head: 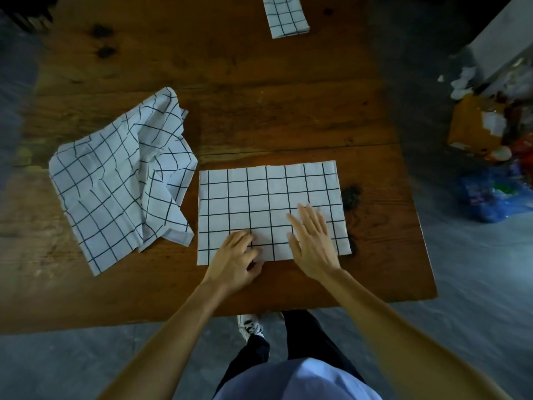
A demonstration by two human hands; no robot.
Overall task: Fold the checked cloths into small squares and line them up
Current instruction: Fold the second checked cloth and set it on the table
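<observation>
A flat cloth (268,203), white with a dark grid, lies on the wooden table (259,111) near its front edge, folded to a neat rectangle. Both hands are at its near edge.

The left hand (235,261) sits on the near edge of the flat cloth with its fingers curled. The fingertips press down on the fabric and the thumb is close to the edge, but the hand covers the edge there, so I cannot tell if it pinches a layer or only presses. The right hand (313,243) lies flat on the flat cloth, palm down, fingers straight and a little spread, holding nothing. It is a bit blurred.

To the left, just beside the flat cloth and maybe touching its left edge, lies a loose pile (115,183) of the same checked fabric, crumpled and overlapping. How many cloths are in it is hard to say.

At the far edge of the table a small folded cloth (285,15) lies well apart from the others; the top of the frame cuts it off.

On the floor to the right there is a cardboard box (473,125) and a blue bag (496,197), both blurred. Below the table edge one shoe (251,327) shows; the dark trousers hide the other foot.
</observation>
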